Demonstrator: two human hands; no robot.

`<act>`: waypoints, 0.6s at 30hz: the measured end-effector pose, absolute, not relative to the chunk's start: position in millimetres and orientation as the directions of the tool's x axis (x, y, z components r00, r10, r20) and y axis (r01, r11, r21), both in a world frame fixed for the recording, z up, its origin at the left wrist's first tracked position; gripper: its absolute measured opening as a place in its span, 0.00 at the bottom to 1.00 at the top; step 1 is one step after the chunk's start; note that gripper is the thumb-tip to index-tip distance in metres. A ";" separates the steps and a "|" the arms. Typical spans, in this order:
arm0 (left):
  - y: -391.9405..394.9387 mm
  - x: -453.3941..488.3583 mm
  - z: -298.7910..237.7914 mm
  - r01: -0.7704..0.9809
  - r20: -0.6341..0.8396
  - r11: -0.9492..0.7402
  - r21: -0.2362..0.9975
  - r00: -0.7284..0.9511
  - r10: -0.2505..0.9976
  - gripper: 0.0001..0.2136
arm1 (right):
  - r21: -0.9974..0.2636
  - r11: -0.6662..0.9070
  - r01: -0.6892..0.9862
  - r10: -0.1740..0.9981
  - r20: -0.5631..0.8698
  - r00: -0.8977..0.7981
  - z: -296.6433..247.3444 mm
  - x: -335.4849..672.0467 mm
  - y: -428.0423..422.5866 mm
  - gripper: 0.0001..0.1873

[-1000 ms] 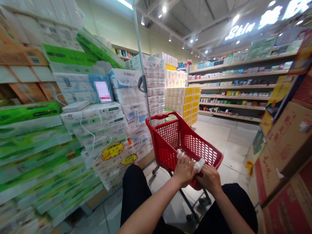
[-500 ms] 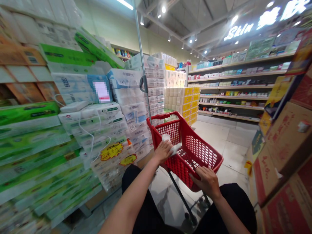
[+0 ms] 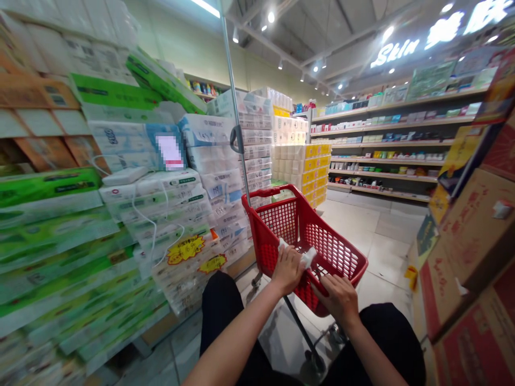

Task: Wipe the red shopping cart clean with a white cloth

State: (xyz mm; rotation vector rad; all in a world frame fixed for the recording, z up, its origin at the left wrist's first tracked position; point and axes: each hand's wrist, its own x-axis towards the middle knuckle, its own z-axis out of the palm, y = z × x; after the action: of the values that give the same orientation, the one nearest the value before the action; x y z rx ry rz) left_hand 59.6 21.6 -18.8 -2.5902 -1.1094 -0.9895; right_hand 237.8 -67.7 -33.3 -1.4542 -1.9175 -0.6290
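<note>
A red plastic shopping trolley basket [image 3: 333, 249] stands in front of me on a wheeled frame. My left hand [image 3: 287, 268] presses a white cloth [image 3: 308, 257] against the basket's near left rim, fingers closed over the cloth. My right hand [image 3: 340, 297] grips the basket's near rim just to the right, fingers curled over the edge. My black-trousered legs [image 3: 225, 316] show below.
Stacked tissue and paper packs [image 3: 132, 214] fill the left side, with a metal pole [image 3: 237, 107] rising beside the trolley. Cardboard boxes [image 3: 475, 252] crowd the right. Product shelves [image 3: 382, 155] line the far wall across a tiled floor [image 3: 382, 241].
My left hand slid the cloth from the near rim out along the left rim, then back towards me. My right hand stayed on the near rim.
</note>
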 end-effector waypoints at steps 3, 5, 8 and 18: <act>6.1 70.9 -23.5 0.660 0.625 -0.741 0.123 0.528 0.575 0.11 | -0.024 0.262 0.965 0.667 0.727 -0.163 -30.1 228.8 -65.5 0.12; 4.0 72.6 -23.9 0.642 0.621 -0.756 0.128 0.543 0.566 0.11 | -0.044 0.252 0.967 0.675 0.724 -0.143 -28.0 222.0 -64.7 0.12; 10.8 67.9 -19.7 0.623 0.606 -0.772 0.125 0.568 0.557 0.11 | -0.078 0.241 0.967 0.694 0.710 -0.116 -25.0 213.1 -63.6 0.12; 50.0 36.2 -8.5 0.606 0.548 -0.784 0.137 0.613 0.569 0.11 | 0.000 0.410 0.912 0.723 0.611 -0.324 -17.9 280.5 -50.1 0.20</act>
State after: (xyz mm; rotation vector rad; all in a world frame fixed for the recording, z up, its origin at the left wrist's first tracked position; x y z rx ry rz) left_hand 36.2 50.0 -8.5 -2.7647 -1.0084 -0.9064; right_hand 280.5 -50.1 -17.9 -1.3855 -2.1405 -0.4716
